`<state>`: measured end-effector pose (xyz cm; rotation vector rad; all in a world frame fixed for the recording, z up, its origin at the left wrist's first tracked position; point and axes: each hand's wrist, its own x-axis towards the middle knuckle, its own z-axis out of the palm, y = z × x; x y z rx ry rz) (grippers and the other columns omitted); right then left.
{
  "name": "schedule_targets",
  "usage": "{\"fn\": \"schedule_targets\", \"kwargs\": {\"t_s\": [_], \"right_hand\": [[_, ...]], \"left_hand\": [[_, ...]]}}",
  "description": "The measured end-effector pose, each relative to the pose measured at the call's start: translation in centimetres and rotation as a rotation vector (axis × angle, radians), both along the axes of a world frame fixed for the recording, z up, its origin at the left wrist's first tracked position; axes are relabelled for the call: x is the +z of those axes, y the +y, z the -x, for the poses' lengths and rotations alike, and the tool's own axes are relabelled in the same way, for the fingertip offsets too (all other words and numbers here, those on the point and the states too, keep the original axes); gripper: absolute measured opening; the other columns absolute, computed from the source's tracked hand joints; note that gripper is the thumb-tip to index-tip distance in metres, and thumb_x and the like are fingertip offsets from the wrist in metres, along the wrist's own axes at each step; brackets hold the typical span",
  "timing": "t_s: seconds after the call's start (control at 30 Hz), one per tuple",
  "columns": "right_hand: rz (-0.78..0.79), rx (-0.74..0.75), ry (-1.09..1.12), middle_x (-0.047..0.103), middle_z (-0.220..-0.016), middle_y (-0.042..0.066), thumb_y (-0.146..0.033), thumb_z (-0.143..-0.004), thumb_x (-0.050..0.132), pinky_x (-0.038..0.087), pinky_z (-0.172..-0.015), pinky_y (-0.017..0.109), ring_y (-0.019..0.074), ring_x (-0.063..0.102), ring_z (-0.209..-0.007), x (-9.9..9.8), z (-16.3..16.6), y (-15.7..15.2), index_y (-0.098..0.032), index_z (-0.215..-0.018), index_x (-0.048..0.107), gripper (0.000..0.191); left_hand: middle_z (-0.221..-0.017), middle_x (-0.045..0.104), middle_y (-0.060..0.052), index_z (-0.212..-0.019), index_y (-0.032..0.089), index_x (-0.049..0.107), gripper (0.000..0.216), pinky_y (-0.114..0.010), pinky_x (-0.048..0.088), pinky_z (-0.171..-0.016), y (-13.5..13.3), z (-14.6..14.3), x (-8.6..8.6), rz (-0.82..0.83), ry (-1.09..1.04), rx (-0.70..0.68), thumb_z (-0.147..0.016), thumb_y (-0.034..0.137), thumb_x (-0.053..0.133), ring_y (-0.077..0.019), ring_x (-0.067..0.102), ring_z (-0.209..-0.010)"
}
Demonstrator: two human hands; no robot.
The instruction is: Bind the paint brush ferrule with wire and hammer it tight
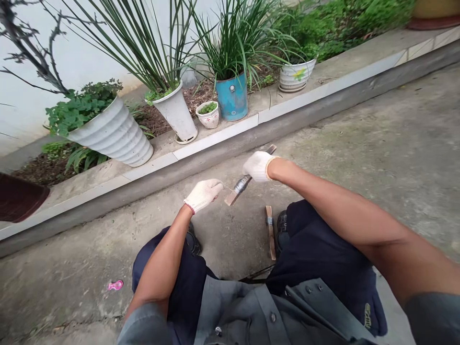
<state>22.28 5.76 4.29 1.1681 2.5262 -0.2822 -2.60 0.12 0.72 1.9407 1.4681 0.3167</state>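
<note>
— What is the right hand (258, 166) doing, there just above the centre of the frame?

— It is gripping a wooden strip (233, 195), its gloved fingers closing around the upper part. The strip is slanting down toward the left, held in the air above the concrete floor (377, 158), with a grey wrapping (243, 182) showing just below the glove.

— And the left hand (203, 194)?

— It is sitting just left of the strip's lower end, also in a white glove, fingers pinching together. A thin strand (227, 187) is running from those fingers to the strip; it is too fine for me to tell what it is made of.

— Anything lying close by?

— A second strip (270, 233) is lying on the floor just below the hands, between the person's knees, with a dark band near its top. A small pink object (115, 285) is lying at the lower left, well apart.

— And behind?

— Pots are standing along the raised ledge (323, 84) across the upper half: a ribbed white pot (115, 134) at the left, a tall white pot (177, 112), a small patterned pot (209, 117) and a blue pot (233, 98).
</note>
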Motion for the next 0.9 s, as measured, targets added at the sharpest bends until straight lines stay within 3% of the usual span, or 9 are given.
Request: {"fn": "schedule_targets", "kwargs": {"t_s": [0.1, 0.2, 0.3, 0.4, 0.53, 0.63, 0.77, 0.9], "right_hand": [[0.113, 0.059, 0.136, 0.070, -0.078, 0.005, -0.021, -0.075, 0.063, 0.036, -0.066, 0.028, 0.0165, 0.059, -0.069, 0.8, -0.7, 0.0, -0.018, -0.091, 0.075, 0.020], [0.109, -0.024, 0.317, 0.065, -0.072, 0.000, -0.031, -0.077, 0.063, 0.031, -0.061, 0.026, 0.0126, 0.052, -0.063, 1.3, -0.7, 0.4, -0.019, -0.091, 0.071, 0.021], [0.058, -0.113, 0.416, 0.065, -0.074, 0.000, -0.039, -0.078, 0.063, 0.031, -0.060, 0.025, 0.0125, 0.052, -0.065, 1.1, 0.1, 0.9, -0.018, -0.094, 0.071, 0.026], [-0.053, -0.233, 0.397, 0.072, -0.085, 0.006, -0.040, -0.083, 0.061, 0.035, -0.063, 0.026, 0.0165, 0.060, -0.072, 0.5, 1.0, 1.2, -0.018, -0.102, 0.072, 0.031], [-0.267, -0.341, 0.228, 0.075, -0.099, 0.018, -0.023, -0.086, 0.058, 0.042, -0.075, 0.032, 0.0264, 0.069, -0.090, 0.1, 1.6, 1.1, -0.015, -0.113, 0.074, 0.032], [-0.356, -0.311, 0.069, 0.074, -0.099, 0.025, -0.014, -0.087, 0.054, 0.044, -0.084, 0.041, 0.0334, 0.069, -0.100, -0.1, 1.7, 0.9, -0.009, -0.105, 0.077, 0.029], [-0.227, -0.199, -0.069, 0.074, -0.091, 0.026, -0.014, -0.082, 0.060, 0.043, -0.087, 0.045, 0.0353, 0.069, -0.098, -0.6, 1.3, 0.5, -0.008, -0.094, 0.080, 0.024], [0.055, 0.006, -0.008, 0.073, -0.082, 0.014, -0.016, -0.072, 0.067, 0.041, -0.073, 0.035, 0.0249, 0.066, -0.080, -0.7, 0.2, 0.0, -0.015, -0.090, 0.078, 0.021]], "left_hand": [[-0.066, 0.063, 0.001, -0.075, 0.017, 0.062, 0.037, -0.024, 0.042, -0.058, 0.0, -0.1, 0.1, 0.016, -0.160, 0.012, -0.095, 0.047, 0.052, -0.0136, 0.057, -0.061], [-0.071, 0.066, -0.003, -0.091, 0.015, 0.064, 0.039, -0.028, 0.051, -0.065, -0.2, -0.8, -0.3, 0.142, -0.528, 0.053, -0.095, 0.053, 0.057, -0.0161, 0.064, -0.065], [-0.079, 0.069, -0.006, -0.102, 0.012, 0.063, 0.044, -0.035, 0.058, -0.074, -0.6, -1.7, -1.0, 0.259, -0.809, 0.063, -0.093, 0.056, 0.063, -0.0180, 0.068, -0.069], [-0.086, 0.072, -0.010, -0.105, 0.011, 0.064, 0.044, -0.037, 0.058, -0.081, -1.0, -2.0, -1.5, 0.322, -0.858, 0.032, -0.093, 0.053, 0.066, -0.0193, 0.071, -0.075], [-0.080, 0.072, -0.008, -0.102, 0.012, 0.065, 0.038, -0.032, 0.055, -0.076, -1.4, -2.0, -1.6, 0.345, -0.704, 0.021, -0.096, 0.049, 0.060, -0.0177, 0.071, -0.072], [-0.070, 0.068, -0.001, -0.098, 0.015, 0.066, 0.031, -0.026, 0.051, -0.065, -1.2, -1.9, -1.4, 0.291, -0.434, 0.016, -0.096, 0.043, 0.057, -0.0143, 0.066, -0.060], [-0.063, 0.064, 0.002, -0.080, 0.019, 0.065, 0.029, -0.025, 0.042, -0.058, -0.7, -1.3, -0.4, 0.111, -0.063, 0.001, -0.095, 0.038, 0.049, -0.0138, 0.060, -0.055], [-0.059, 0.063, 0.002, -0.070, 0.020, 0.063, 0.032, -0.026, 0.039, -0.058, -0.5, -0.6, 0.7, -0.003, 0.098, -0.033, -0.092, 0.039, 0.051, -0.0147, 0.058, -0.057]]}}
